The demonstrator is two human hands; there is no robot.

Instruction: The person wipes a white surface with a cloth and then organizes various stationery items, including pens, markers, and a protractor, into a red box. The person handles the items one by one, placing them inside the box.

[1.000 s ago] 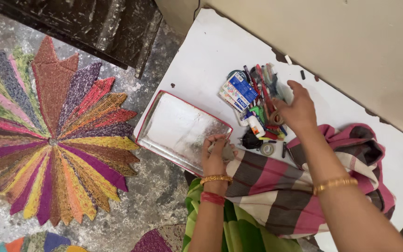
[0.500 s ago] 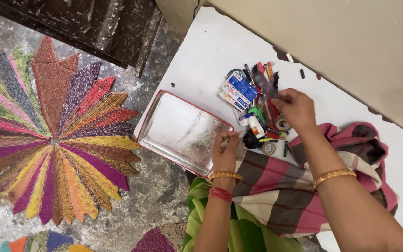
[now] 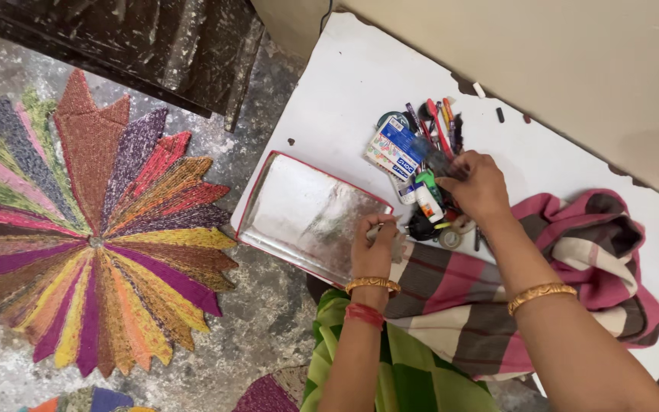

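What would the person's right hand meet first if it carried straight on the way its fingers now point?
Most likely the pile of pens and markers just past the right hand; the fingers point up and left into it. Depth is hard to judge, so it may pass above them.

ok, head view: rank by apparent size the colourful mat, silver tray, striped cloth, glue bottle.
1. colourful mat, clearly largest.
2. striped cloth and silver tray: cloth looks somewhat bigger, but it is bunched and arm-covered, so unsure.
3. glue bottle, smallest.
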